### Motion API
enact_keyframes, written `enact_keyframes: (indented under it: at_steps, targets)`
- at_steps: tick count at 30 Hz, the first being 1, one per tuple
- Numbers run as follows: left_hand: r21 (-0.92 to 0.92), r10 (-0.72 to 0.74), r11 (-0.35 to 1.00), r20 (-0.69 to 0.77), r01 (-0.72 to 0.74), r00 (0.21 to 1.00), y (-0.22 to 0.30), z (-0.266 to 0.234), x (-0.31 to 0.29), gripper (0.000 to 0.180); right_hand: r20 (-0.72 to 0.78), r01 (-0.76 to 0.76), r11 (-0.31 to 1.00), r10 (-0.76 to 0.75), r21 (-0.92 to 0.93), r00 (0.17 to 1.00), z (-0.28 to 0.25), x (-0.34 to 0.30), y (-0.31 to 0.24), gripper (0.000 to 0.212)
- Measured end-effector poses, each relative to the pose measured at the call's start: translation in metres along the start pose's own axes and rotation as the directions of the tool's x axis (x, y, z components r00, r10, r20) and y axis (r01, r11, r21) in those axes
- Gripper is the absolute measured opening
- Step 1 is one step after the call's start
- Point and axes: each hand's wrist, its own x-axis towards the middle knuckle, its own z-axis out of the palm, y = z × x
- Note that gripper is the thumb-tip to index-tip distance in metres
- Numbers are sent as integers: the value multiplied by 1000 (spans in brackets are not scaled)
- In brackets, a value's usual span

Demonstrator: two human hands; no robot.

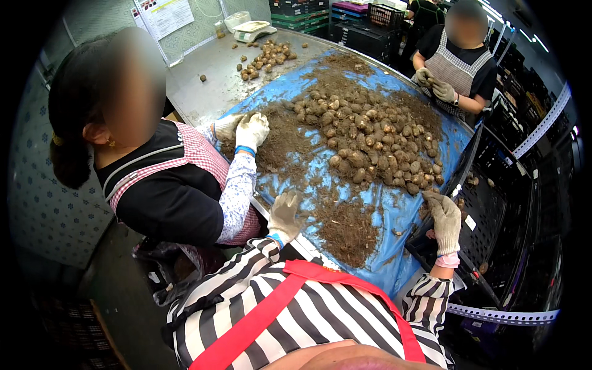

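Observation:
My left hand [285,217], in a soiled work glove, rests at the near edge of the blue plastic sheet [394,246] with its fingers stretched out and holding nothing. At the sheet's right side, my gloved right hand [444,223] is beside a black plastic crate [487,228]. Its dirty fingers are bent together; what they hold, if anything, is hidden. Beyond both hands lies a big heap of small brown taro corms [382,135]. Loose brown root fibres and soil [345,228] lie between my hands.
A co-worker [179,160] stands close on my left, gloved hands [246,131] over the fibres. Another person [459,61] handles something across the table. More taros [268,58] and a scale [254,31] are on the metal table [203,98]. Stacked crates [364,40] stand behind.

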Motion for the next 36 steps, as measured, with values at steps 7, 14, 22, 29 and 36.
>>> enact_keyframes:
  at_steps: [7, 14, 22, 29, 36]
  targets:
    - [80, 55, 996, -90, -48, 994, -4, 16, 0, 62, -44, 49, 994, -45, 99, 998, -1, 0, 13, 24]
    - [29, 14, 999, -39, -13, 999, -5, 10, 2, 62, -21, 43, 997, -42, 59, 999, -1, -2, 1, 25]
    - [38, 8, 999, -11, -8, 1000, -1, 5, 4, 65, -33, 17, 1000, -17, 9, 999, 0, -2, -2, 25]
    - [54, 17, 998, -1, -17, 1000, -10, 18, 4, 68, -38, 28, 1000, -28, -4, 999, -2, 0, 6, 22]
    - [5, -15, 1000, 1, 15, 1000, -4, 1, 5, 65, -6, 90, 996, -90, 5, 996, -2, 2, 3, 25]
